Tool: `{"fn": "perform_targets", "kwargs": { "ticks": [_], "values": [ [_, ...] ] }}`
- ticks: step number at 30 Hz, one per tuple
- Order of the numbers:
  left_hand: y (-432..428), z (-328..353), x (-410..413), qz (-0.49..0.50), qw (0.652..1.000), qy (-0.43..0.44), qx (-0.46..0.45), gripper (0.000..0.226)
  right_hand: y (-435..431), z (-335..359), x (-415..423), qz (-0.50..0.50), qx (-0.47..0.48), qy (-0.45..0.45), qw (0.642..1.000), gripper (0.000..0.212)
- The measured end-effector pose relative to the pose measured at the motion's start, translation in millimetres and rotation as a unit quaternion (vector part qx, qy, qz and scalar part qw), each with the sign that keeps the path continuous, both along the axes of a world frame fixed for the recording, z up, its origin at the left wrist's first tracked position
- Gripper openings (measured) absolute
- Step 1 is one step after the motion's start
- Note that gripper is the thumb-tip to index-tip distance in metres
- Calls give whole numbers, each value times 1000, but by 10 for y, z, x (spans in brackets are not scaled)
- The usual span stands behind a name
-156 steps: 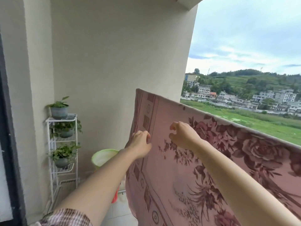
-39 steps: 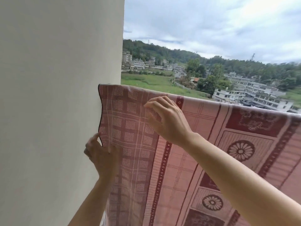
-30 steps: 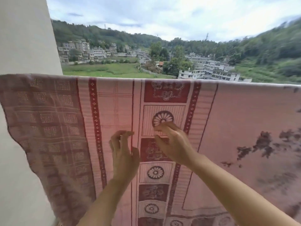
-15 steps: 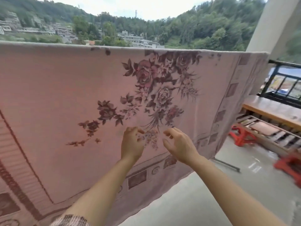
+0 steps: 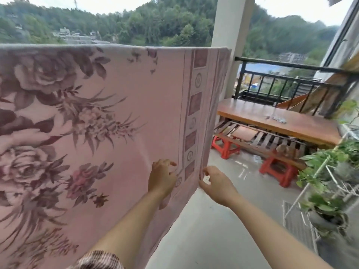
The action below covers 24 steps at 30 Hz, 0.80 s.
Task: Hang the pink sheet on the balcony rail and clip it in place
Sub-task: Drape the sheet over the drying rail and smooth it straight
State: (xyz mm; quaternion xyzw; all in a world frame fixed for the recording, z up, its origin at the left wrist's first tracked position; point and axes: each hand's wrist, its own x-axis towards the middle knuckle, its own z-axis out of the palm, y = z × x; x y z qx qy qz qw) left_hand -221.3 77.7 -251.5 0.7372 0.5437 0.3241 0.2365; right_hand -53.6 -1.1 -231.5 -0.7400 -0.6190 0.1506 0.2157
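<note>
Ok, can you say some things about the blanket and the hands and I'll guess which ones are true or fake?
1. The pink sheet hangs over the rail. True.
2. The right hand is at the sheet's side edge. True; whether it pinches the edge is unclear.
3. The left hand holds a clip. False: it holds nothing, fingers spread against the cloth.
4. The stools under the wooden bench are blue. False: they are red.
5. Clips show along the sheet's top. False: none are visible.
</note>
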Motion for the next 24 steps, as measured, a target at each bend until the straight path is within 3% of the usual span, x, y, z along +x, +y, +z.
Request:
{"fn": "perform_targets", "kwargs": {
  "ticks": [10, 14, 24],
  "values": [
    [1646, 71, 2026, -50, 991, 102, -66, 46, 1479, 23, 1919, -97, -43, 7, 994, 54],
    [2112, -83, 3035, -75, 982, 162, -63, 43, 1952, -169, 2790, -123, -69, -3, 990, 58],
    [2955, -355, 5662, -117, 971, 196, -68, 42, 2861, -410, 5342, -170, -124, 29, 977, 55]
  ]
}}
